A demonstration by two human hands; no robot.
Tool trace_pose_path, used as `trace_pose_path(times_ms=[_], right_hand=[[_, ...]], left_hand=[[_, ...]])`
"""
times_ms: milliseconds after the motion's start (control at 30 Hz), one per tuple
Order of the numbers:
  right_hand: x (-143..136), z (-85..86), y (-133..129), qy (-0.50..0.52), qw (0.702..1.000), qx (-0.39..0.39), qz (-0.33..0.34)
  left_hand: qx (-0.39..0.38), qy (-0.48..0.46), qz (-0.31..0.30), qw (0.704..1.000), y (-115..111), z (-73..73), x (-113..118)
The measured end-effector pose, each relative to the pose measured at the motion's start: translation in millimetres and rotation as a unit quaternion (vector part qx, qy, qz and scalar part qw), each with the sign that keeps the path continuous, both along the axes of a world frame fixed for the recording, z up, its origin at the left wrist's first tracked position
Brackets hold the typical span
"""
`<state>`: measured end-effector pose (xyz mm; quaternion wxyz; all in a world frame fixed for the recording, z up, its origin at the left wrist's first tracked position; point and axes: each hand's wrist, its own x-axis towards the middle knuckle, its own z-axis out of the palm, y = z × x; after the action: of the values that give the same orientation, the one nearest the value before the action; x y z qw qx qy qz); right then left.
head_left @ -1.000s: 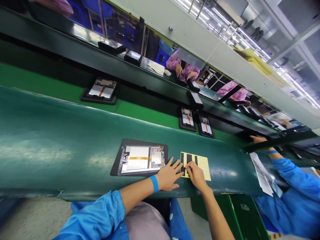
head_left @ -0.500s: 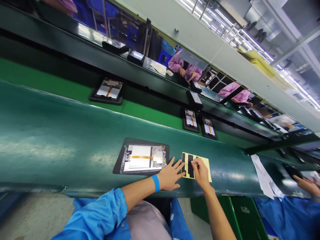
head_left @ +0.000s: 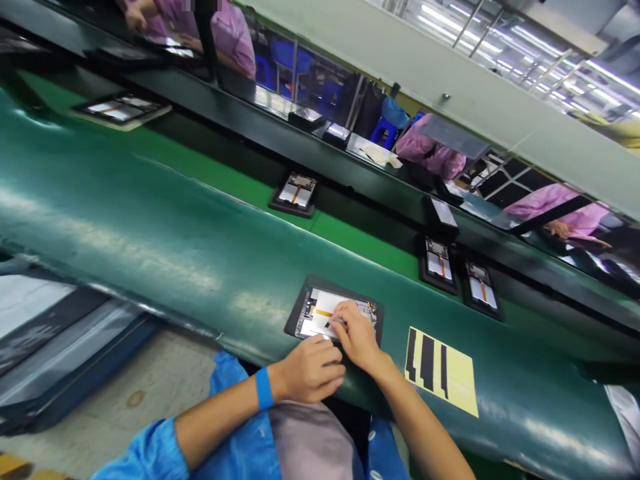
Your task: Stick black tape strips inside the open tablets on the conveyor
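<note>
An opened tablet (head_left: 320, 302) with an orange ribbon lies on a dark pad (head_left: 298, 308) on the green bench. My right hand (head_left: 354, 333) is over its right half, thumb and fingers pinched on a small black strip (head_left: 329, 324). My left hand (head_left: 313, 369), with a blue band at the wrist, is at the tablet's near edge, fingers curled; whether it holds anything is hidden. To the right lies a yellow sheet (head_left: 463, 380) bearing black strips.
Behind the bench, a green conveyor (head_left: 345, 235) carries several more opened tablets on dark pads. People in pink sleeves sit across the line. A black post (head_left: 23, 87) stands at the far left.
Both hands have left the yellow sheet and come to the tablet, the right now with a black strip. My left hand's spread fingers have curled. The view has shifted left.
</note>
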<state>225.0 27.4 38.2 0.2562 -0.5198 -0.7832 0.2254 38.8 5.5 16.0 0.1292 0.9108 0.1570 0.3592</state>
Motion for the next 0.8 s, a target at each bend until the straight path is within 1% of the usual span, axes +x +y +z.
trace_pose_path(times_ms=[67,133,233,300,400,533,800], right_hand=[[-18,-2.4,9,-0.038,0.999,-0.013,0.029],[-29,-4.7,15,-0.072,0.996,-0.019,0.042],[-36,-7.5,23,-0.105,0.994,-0.027,0.032],[-37,-8.6,26,-0.117,0.992,-0.031,0.020],[-38,-9.1,30,-0.126,0.991,-0.033,0.010],[-39,-8.8,34,-0.135,0.990,-0.035,0.006],[-40,-13.1,39,-0.145,0.989,-0.039,-0.004]], left_hand=[[-0.020,-0.026,0.069,0.997,3,-3.8,-25],[-0.035,-0.045,0.143,0.988,6,-6.9,-44],[-0.039,-0.035,0.234,0.971,11,-10.2,-62],[-0.035,-0.009,0.265,0.964,14,-11.5,-67],[-0.036,0.044,0.274,0.960,18,-12.3,-68],[-0.050,0.109,0.255,0.959,23,-13.8,-65],[-0.070,0.179,0.241,0.951,30,-19.2,-62]])
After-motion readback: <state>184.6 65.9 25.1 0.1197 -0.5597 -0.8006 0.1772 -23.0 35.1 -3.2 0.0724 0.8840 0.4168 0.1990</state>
